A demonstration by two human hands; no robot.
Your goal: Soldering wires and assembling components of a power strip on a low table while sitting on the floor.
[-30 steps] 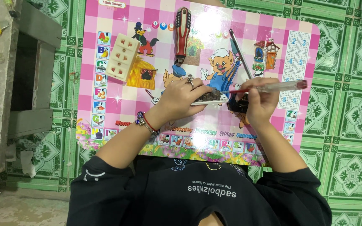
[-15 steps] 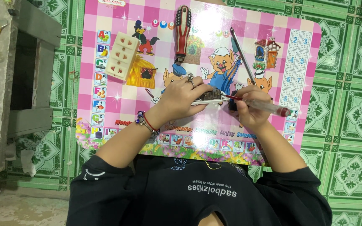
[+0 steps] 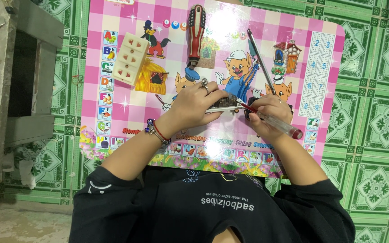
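My left hand (image 3: 193, 104) presses down on a small electrical part (image 3: 225, 104) lying on the pink cartoon table (image 3: 320, 85). It wears a ring and a beaded bracelet. My right hand (image 3: 266, 116) grips a screwdriver (image 3: 273, 120) with a clear handle and red cap. Its tip touches the right end of the part, and the handle points toward the lower right. A small black piece sits half hidden under my right hand.
A cream socket block (image 3: 130, 58) lies at the table's upper left. A red and black screwdriver handle (image 3: 196, 31) and a thin metal shaft (image 3: 261, 60) lie at the back. Green patterned floor tiles (image 3: 374, 112) surround the table, and a concrete block (image 3: 5, 85) stands on the left.
My right hand has swung the clear screwdriver from lying level above the part to slanting down-right, with its tip now on the part. My left hand has stayed on the part.
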